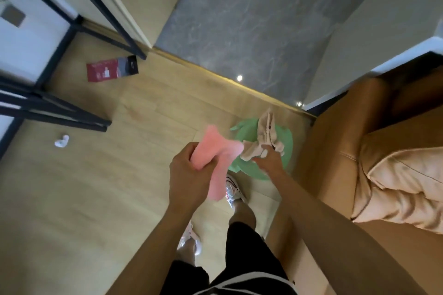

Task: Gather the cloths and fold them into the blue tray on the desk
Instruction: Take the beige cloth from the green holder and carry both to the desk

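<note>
My left hand [189, 172] is closed around a pink cloth [215, 153] that hangs down from my fist above the wooden floor. My right hand [268, 158] pinches a beige cloth [266, 136], which trails over a green cloth [285, 148] lying flat on the floor beside the sofa. The green cloth is partly hidden by the beige cloth and my right arm. The blue tray is not in view.
A brown leather sofa [347, 127] with a beige cushion [402, 187] stands at the right. Black table legs [55, 112] cross the left. A red and black booklet [112, 68] and a small white object [61, 140] lie on the floor. My feet [233, 189] stand below the cloths.
</note>
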